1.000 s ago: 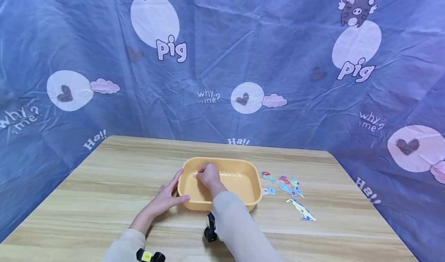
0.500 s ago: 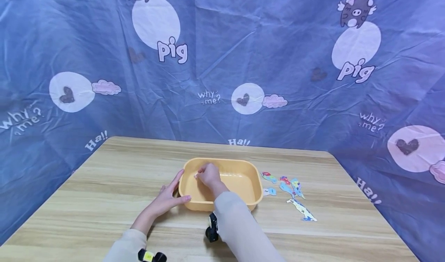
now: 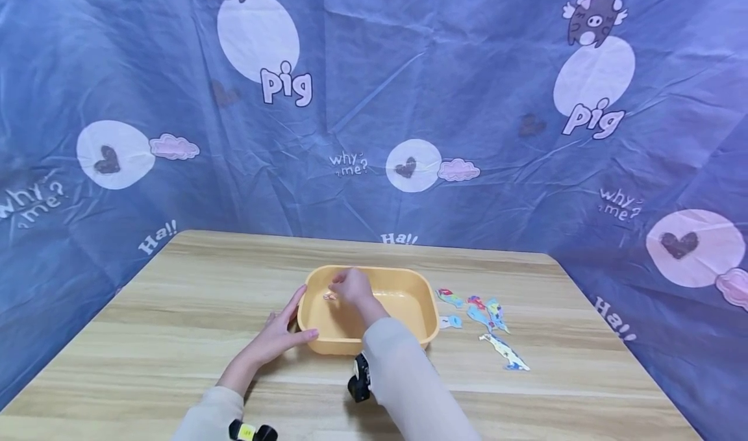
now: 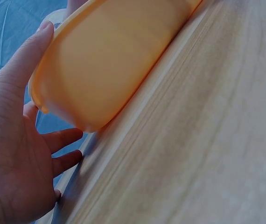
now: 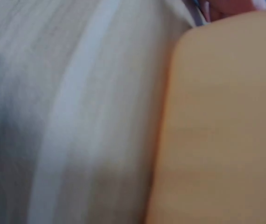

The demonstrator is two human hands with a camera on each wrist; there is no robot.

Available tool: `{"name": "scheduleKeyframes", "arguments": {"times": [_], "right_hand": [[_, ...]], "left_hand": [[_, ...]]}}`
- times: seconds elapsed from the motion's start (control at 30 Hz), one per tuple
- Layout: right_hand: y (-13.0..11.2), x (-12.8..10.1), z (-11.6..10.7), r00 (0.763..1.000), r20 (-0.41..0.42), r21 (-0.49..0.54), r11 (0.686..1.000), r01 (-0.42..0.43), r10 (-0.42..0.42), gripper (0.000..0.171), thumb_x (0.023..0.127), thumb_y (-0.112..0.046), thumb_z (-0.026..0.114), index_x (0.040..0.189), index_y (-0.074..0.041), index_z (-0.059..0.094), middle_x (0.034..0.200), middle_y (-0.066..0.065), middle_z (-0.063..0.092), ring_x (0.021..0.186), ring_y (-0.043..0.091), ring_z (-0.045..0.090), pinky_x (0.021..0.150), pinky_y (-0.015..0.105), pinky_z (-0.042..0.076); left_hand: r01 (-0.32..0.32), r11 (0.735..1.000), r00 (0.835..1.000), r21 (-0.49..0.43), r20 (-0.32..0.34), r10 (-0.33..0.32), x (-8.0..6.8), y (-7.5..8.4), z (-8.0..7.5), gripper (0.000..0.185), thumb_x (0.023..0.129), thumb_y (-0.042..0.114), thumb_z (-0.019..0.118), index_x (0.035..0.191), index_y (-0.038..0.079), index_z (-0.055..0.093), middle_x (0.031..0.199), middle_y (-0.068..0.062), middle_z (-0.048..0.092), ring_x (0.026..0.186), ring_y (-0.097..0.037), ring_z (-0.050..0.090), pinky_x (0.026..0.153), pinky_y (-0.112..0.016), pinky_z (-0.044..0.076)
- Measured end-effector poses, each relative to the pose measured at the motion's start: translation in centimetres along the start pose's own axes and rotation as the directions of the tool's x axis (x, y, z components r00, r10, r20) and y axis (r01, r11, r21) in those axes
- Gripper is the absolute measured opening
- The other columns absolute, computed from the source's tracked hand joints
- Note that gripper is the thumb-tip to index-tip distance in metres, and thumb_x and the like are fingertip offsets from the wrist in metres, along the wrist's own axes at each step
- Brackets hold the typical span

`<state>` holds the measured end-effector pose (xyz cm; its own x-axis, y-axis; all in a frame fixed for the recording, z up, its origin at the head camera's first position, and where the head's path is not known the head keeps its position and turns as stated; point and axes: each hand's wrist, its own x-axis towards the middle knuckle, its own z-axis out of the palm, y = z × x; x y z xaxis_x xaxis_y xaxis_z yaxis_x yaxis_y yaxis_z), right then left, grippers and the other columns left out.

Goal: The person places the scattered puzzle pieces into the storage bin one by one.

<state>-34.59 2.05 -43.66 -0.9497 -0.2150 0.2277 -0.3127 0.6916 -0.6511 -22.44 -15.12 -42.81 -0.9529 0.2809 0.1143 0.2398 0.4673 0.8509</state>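
A shallow yellow-orange plastic tub (image 3: 403, 342) stands on the wooden table. My left hand (image 3: 274, 338) is spread around its left near corner, thumb over the near rim and index finger along the left side. In the left wrist view, the thumb (image 4: 32, 46) lies against the tub's rim and the other fingers extend loosely beneath. My right hand (image 3: 354, 288) reaches inside, at the tub's left part. A small white and pinkish piece (image 3: 330, 296) shows on the tub floor just below the right fingertips. The right wrist view mostly shows the tub's outer wall (image 5: 221, 121).
Several colourful flat cutouts lie right of the tub: a red and green one (image 3: 449, 297), a light blue one (image 3: 450, 322), a blue and red one (image 3: 478, 311) and a long white and blue one (image 3: 505, 352). A blue printed cloth (image 3: 362, 103) hangs behind the table.
My right hand has risen slightly away from the small piece between its fingertips, and more of that piece now shows on the tub floor. My left hand stays at the tub's corner.
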Motion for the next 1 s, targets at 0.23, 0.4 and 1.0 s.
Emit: {"name": "scheduleKeyframes", "arguments": {"times": [0.23,0.4,1.0], "right_hand": [[1.7,1.0,-1.2,1.000,-0.001,0.078,0.997,0.016,-0.016,0.019,0.073,-0.026,0.069,0.079,-0.008,0.069,0.076,0.002,0.064,0.067,0.013,0.058,0.058,0.024,0.047],[-4.1,-3.1,-6.8,0.999,0.017,0.089,0.995,-0.037,0.036,0.016,0.075,-0.010,0.066,0.086,0.001,0.067,0.081,0.010,0.064,0.075,0.020,0.060,0.063,0.023,0.047],[-4.3,-3.5,-11.2,0.991,0.018,0.134,0.982,0.132,-0.136,0.017,0.076,-0.008,0.064,0.090,0.002,0.067,0.085,0.011,0.064,0.073,0.017,0.060,0.064,0.021,0.047]], "left_hand": [[0.002,1.000,1.000,-0.008,0.008,-0.002,0.0,-0.1,0.0,0.088,0.074,0.037,0.064,0.140,0.024,0.007,0.135,-0.017,0.025,0.125,-0.029,0.016,0.095,-0.053,-0.012],[0.000,1.000,1.000,-0.015,0.017,0.000,0.0,-0.3,0.0,0.088,0.075,0.036,0.064,0.140,0.024,0.006,0.136,-0.017,0.025,0.125,-0.029,0.016,0.094,-0.053,-0.013],[-0.015,1.000,1.000,-0.027,0.021,0.016,0.2,-0.5,-0.1,0.089,0.075,0.036,0.064,0.140,0.023,0.005,0.137,-0.016,0.023,0.126,-0.030,0.013,0.094,-0.053,-0.014]]}}
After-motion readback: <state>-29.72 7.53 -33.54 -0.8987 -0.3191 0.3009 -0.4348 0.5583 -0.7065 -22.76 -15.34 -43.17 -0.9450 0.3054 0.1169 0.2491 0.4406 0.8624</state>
